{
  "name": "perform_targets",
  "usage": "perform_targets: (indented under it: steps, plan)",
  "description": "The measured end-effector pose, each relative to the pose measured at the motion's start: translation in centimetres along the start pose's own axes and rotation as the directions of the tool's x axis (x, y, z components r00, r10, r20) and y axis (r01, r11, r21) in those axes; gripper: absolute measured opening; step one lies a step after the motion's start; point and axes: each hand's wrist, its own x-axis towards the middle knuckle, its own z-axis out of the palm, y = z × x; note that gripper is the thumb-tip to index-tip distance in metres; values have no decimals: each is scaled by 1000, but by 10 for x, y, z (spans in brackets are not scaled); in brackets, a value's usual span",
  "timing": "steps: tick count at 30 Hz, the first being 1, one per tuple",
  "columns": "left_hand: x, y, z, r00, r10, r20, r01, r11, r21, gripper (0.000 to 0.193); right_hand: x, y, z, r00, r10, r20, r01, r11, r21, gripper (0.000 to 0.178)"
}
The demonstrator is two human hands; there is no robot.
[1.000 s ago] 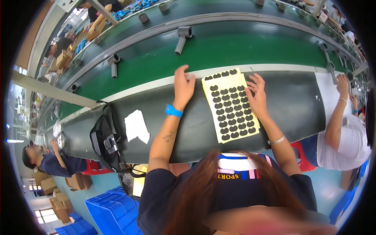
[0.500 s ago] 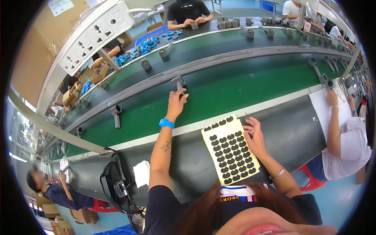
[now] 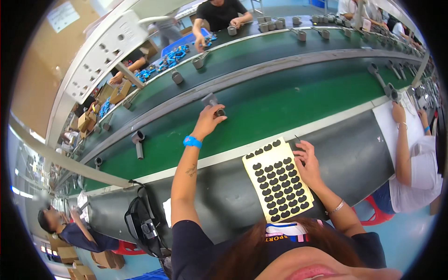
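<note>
My left hand (image 3: 208,121), with a blue band on the wrist, reaches out over the green conveyor belt (image 3: 289,102) and closes its fingers on a grey metal part (image 3: 213,105) lying there. My right hand (image 3: 306,164) rests on the dark worktable (image 3: 354,154) at the right edge of a pale yellow sheet (image 3: 278,179) covered with several black stickers. Its fingers are spread and touch the sheet's edge.
More grey parts lie along the belt (image 3: 137,142) and on the far belt (image 3: 176,77). A black bag (image 3: 142,224) sits at the table's left. A person in white (image 3: 413,158) works at my right; others work across the line and at lower left.
My left hand has gone from beside the sticker sheet out onto the green belt and taken hold of the grey part. My view tilted up. The right hand stayed by the sheet.
</note>
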Motion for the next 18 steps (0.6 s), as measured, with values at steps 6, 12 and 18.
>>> perform_targets:
  steps: [6,12,18]
  plan:
    - [-6,-5,-27,991,23,132,-44,986,160,34,8,3,-3,1000,-23,-4,23,1000,10,52]
    - [-24,-27,-41,978,-94,187,91,996,23,35,9,-1,-4,1000,20,3,-20,999,25,50]
    - [-59,19,-17,979,-143,-144,165,975,150,41,4,2,-6,998,48,28,-50,997,55,52]
